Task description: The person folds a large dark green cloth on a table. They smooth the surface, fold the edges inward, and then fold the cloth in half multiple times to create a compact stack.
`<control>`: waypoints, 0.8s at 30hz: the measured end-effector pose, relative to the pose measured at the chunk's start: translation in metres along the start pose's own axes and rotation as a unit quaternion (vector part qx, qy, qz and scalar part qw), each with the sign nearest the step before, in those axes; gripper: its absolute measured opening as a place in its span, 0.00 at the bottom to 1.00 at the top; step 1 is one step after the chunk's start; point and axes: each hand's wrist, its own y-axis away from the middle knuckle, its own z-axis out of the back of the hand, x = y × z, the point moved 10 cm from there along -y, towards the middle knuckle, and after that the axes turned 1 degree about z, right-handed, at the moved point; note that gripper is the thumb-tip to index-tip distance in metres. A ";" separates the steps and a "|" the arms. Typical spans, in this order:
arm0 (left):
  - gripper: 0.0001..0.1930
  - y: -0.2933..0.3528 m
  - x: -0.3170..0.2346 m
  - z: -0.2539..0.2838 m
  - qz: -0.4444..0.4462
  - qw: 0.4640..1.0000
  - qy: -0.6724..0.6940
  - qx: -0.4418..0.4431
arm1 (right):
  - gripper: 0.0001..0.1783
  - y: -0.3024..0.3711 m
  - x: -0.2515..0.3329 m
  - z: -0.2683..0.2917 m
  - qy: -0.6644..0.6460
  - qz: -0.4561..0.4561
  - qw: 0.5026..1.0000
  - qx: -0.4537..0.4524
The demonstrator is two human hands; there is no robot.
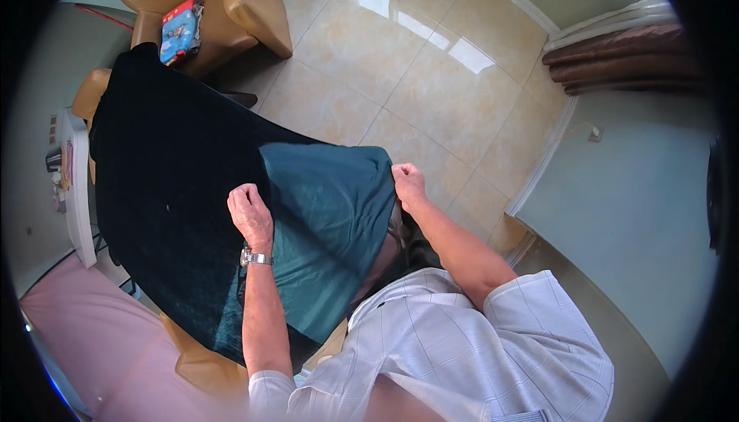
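Observation:
A teal cloth [331, 206] lies over the near right part of a large black cloth [177, 160], with soft wrinkles and a shadow across it. My right hand [409, 183] pinches the teal cloth at its right edge, near the far corner. Over the black cloth, just beside the left edge of the teal one, my left hand [250, 213] has its fingers curled and pressed together. Whatever they may pinch is hidden. A metal wristwatch [256, 257] is on my left wrist.
A tan armchair [254, 14] holding a colourful folded item [181, 31] stands at the far left. A white shelf [79, 191] and pink cloth [100, 337] are on the left. Glossy tiles [431, 83] extend beyond; a brown curtain [623, 60] hangs at far right.

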 end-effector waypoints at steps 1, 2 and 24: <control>0.04 -0.002 -0.007 0.001 -0.010 1.000 0.001 -0.002 | 0.09 -0.002 0.004 0.009 0.023 0.027 0.999 -0.027; 0.04 -0.005 -0.014 0.001 -0.026 1.000 -0.002 0.000 | 0.09 -0.003 0.008 0.017 0.028 0.059 0.997 -0.044; 0.23 0.456 -0.002 0.163 0.505 0.843 -0.141 -0.117 | 0.06 -0.066 0.014 0.044 0.251 0.172 0.950 0.072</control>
